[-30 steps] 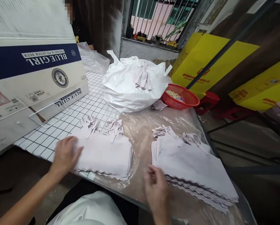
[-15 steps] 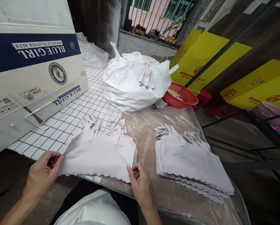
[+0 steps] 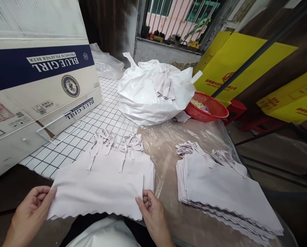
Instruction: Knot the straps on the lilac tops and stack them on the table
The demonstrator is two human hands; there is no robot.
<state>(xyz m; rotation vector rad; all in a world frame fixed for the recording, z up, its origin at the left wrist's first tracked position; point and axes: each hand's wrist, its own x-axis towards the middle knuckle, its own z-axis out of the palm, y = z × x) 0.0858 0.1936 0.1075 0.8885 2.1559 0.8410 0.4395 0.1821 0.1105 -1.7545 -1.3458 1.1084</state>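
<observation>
A pale strappy camisole (image 3: pixel 99 185) is stretched between the left hand (image 3: pixel 30 214) and right hand (image 3: pixel 153 214), each pinching a side near the wavy hem. It seems not yet clear of the camisole pile (image 3: pixel 149 171) just beyond the right hand; rightward of that hand, a layered camisole stack (image 3: pixel 225 188) lies already squared, untouched.

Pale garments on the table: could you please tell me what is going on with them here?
Someone's left hand and right hand hold one pale garment by its two sides. Its upper part overlaps the left pile, with loose straps around there. The right pile, of similar pieces with wavy edges, lies apart, touched by neither hand. Farther back are a white plastic bag and a red basket.
</observation>
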